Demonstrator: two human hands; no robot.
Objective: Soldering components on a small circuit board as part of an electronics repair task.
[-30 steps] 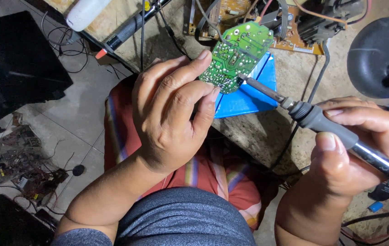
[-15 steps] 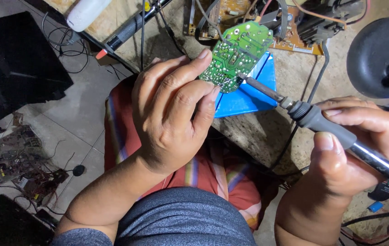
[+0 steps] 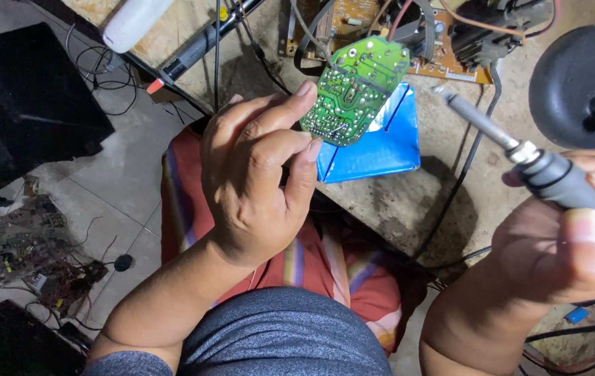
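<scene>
from my seat the biggest thing in view is the worn workbench (image 3: 409, 202), its edge running across the frame above my lap. on the floor to the left sits a black case (image 3: 26, 118). at the top right of the bench there is a round black base (image 3: 576, 83). my left hand (image 3: 255, 181) is next in size, raised over the bench edge, its fingertips (image 3: 306, 89) pinching the lower edge of the green circuit board (image 3: 356, 90), which i hold tilted with its solder side toward me. my right hand (image 3: 562, 257) is closed around the grey handle of the soldering iron (image 3: 527, 157); its metal tip points up-left and hangs apart from the board, to its right. just under the board lies a blue cardboard tray (image 3: 374, 150). a brown circuit board (image 3: 374, 28) lies behind it, and a red-tipped probe (image 3: 200, 45) rests at the top left.
</scene>
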